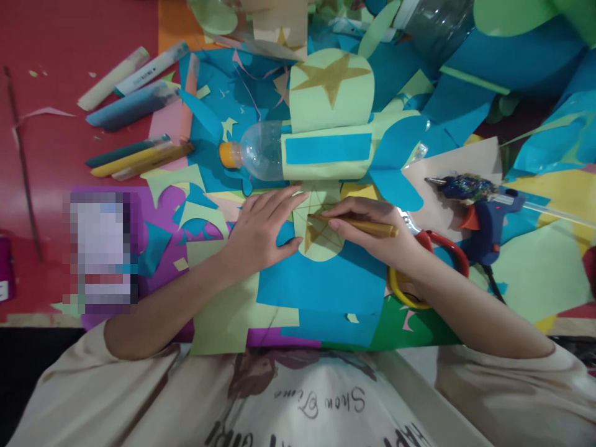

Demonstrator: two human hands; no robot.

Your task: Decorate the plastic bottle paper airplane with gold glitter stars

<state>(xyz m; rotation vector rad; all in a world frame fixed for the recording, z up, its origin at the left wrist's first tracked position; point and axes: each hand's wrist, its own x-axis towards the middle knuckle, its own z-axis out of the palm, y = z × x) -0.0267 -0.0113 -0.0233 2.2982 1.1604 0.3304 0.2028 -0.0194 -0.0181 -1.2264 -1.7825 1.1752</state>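
A clear plastic bottle with an orange cap and a pale green paper sleeve (300, 152) is lying just beyond both hands, its long axis running left to right, cap leftward. A flat, smooth blue paper sheet (321, 285) is spreading nearer the person. The left hand (270, 226) is resting palm down, fingers loosely parted; the right hand (372, 217) is pinching narrowly. Between them, equally near both, a round-ended pale green paper wing (328, 249) is extending from the bottle toward the person. A slim golden-brown pen (379, 228), gripped in the right hand, is pointing leftward over a thin-lined, partly filled brown star (314, 234).
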